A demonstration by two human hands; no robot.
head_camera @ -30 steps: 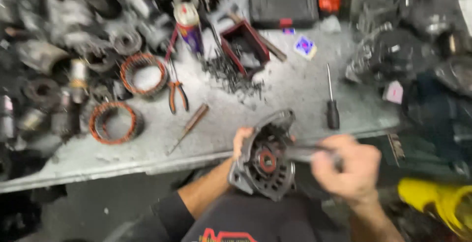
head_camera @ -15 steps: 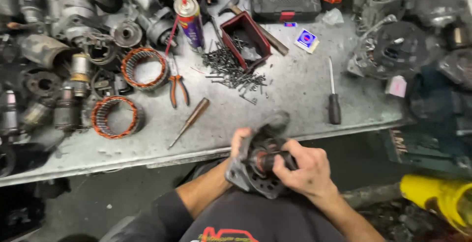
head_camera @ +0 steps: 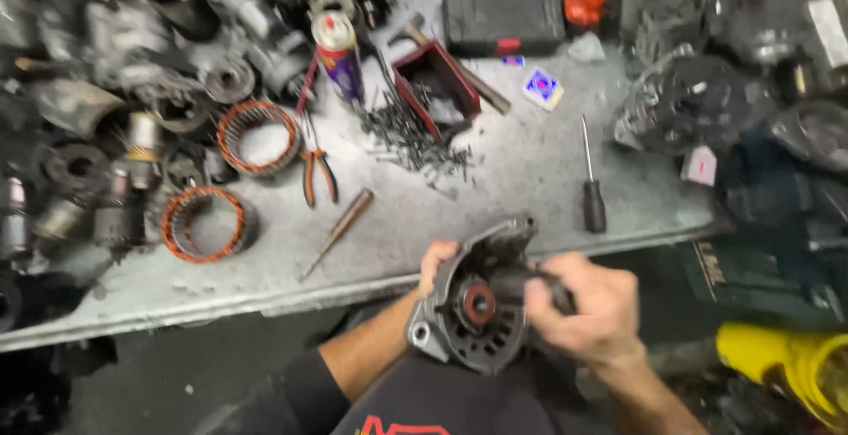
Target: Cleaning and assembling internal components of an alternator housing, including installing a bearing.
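At far left, dark motor parts are heaped on the grey bench, pushed back so the front strip stays free. 2 copper-wound rings, 1 nearer the edge and 1 behind it, are laid flat just right of the heap. Orange-handled pliers and a brown-handled tool are left beside them, within easy reach. A spray can is stood upright further back. A red box is tipped w/ dark screws spilled in front, prob. so they can be picked over.

Below the bench edge, approx. centre, a grey metal housing is held over the lap, its open face w/ a reddish centre ring turned up toward the camera. The left hand is curled round the housing's upper left rim, gripping it steady. The right hand is closed in a fist round a dark tool handle, which is pointed into the housing's centre; its tip is hidden.

Further right, a black-handled screwdriver is laid on the bench, near the housing. More motor bodies are stacked at right, and a yellow object sits low at bottom right.

The bench top is scuffed, stained metal; the room is a crowded, dim workshop.
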